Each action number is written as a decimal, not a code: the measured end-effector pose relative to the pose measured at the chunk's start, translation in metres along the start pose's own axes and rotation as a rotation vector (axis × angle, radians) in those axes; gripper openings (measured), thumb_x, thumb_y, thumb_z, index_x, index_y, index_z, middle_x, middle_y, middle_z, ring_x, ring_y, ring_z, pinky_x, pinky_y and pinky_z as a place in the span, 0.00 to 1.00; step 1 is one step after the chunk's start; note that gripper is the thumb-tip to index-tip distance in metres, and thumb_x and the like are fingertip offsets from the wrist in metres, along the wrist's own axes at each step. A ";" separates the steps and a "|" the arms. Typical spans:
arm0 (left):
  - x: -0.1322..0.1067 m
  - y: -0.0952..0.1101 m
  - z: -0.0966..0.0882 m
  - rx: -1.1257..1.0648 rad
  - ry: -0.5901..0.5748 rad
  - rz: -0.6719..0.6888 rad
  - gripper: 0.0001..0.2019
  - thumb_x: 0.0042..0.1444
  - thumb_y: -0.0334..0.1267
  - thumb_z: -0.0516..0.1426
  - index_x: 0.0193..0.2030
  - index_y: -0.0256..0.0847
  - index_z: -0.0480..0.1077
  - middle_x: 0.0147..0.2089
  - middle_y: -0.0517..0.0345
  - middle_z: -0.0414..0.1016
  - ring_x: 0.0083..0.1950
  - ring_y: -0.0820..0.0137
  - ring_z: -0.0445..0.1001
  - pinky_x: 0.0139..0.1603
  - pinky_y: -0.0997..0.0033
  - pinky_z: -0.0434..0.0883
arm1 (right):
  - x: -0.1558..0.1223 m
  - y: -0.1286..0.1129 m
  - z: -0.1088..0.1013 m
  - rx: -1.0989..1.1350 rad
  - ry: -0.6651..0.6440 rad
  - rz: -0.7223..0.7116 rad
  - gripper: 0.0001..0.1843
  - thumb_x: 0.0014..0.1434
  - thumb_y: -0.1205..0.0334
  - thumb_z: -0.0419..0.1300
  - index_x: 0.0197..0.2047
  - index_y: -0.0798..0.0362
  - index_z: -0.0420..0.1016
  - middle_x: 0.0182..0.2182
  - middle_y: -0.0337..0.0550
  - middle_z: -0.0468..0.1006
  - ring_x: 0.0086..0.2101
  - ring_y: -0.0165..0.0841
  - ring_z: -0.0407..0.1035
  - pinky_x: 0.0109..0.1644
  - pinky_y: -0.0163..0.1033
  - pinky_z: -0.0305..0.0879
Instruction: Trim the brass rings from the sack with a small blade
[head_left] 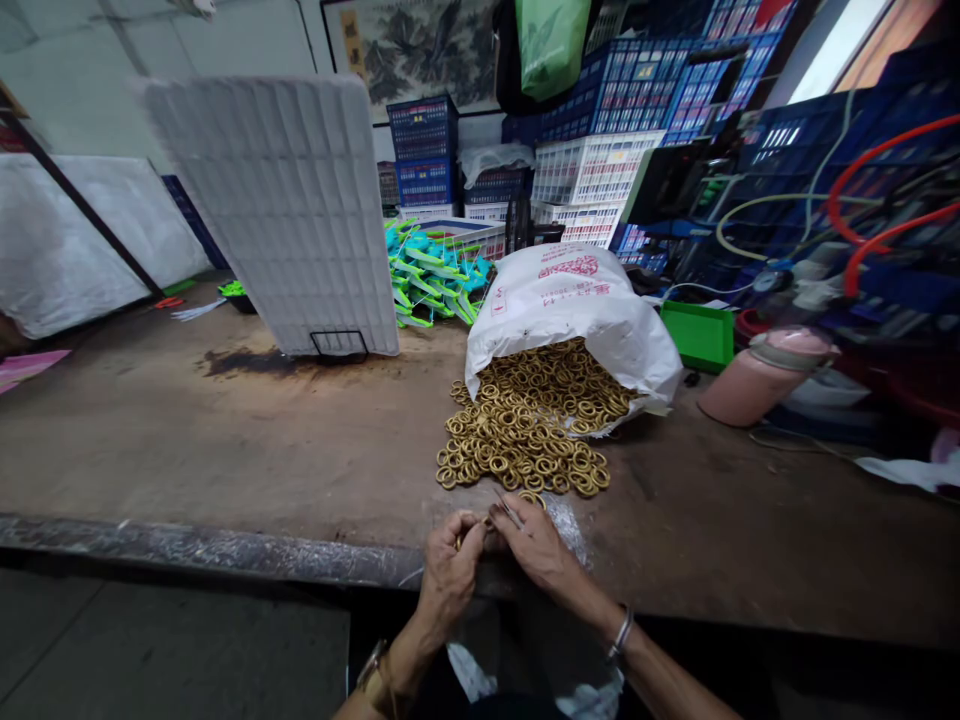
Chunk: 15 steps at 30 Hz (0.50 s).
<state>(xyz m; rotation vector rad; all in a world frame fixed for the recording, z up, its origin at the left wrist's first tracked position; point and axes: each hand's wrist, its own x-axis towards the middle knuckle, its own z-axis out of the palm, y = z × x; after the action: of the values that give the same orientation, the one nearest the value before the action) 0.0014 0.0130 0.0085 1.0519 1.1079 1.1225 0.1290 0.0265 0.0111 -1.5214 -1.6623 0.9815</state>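
Note:
At the table's front edge my left hand [450, 565] is closed, pinching a brass-coloured ring [460, 541] that is mostly hidden by the fingers. Close against it, my right hand [541, 545] grips a thin, pointed metal tool [512, 512]; its exact kind is too small to tell. The fingertips of both hands meet around the ring. Just beyond them lies a pile of brass-coloured rings [525, 445], spilling from the open mouth of a white woven sack [570, 305] that rests on its side.
A tall white ribbed panel [277, 200] stands at the left of the wooden table [150, 430]. Green and turquoise plastic pieces [435, 275] are heaped behind. To the right are a green tray [697, 335], a pink bottle-like cylinder [765, 375] and orange hoses [855, 215]. Blue crates [630, 90] are stacked behind.

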 end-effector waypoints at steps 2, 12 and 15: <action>-0.001 0.002 0.000 0.052 -0.010 0.068 0.11 0.47 0.41 0.57 0.22 0.36 0.66 0.22 0.63 0.64 0.25 0.78 0.62 0.27 0.80 0.61 | 0.000 -0.001 -0.001 0.083 -0.042 0.044 0.13 0.54 0.56 0.46 0.21 0.52 0.59 0.17 0.33 0.61 0.21 0.26 0.57 0.26 0.30 0.53; -0.004 -0.008 -0.004 -0.194 -0.168 -0.270 0.16 0.47 0.50 0.56 0.27 0.39 0.59 0.19 0.69 0.58 0.15 0.84 0.52 0.13 0.84 0.47 | -0.001 -0.006 0.000 0.129 0.002 0.061 0.10 0.52 0.60 0.48 0.22 0.53 0.62 0.17 0.33 0.63 0.21 0.25 0.57 0.26 0.30 0.53; -0.005 -0.007 -0.004 -0.241 -0.170 -0.268 0.16 0.47 0.50 0.56 0.28 0.39 0.59 0.19 0.69 0.58 0.15 0.84 0.51 0.13 0.84 0.46 | -0.003 -0.002 -0.002 0.051 0.017 0.047 0.13 0.54 0.59 0.45 0.22 0.53 0.61 0.18 0.35 0.64 0.22 0.26 0.58 0.26 0.30 0.53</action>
<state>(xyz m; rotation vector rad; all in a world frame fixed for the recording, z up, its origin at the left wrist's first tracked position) -0.0019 0.0070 0.0021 0.7692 0.9218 0.9079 0.1304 0.0236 0.0138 -1.5371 -1.5848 1.0255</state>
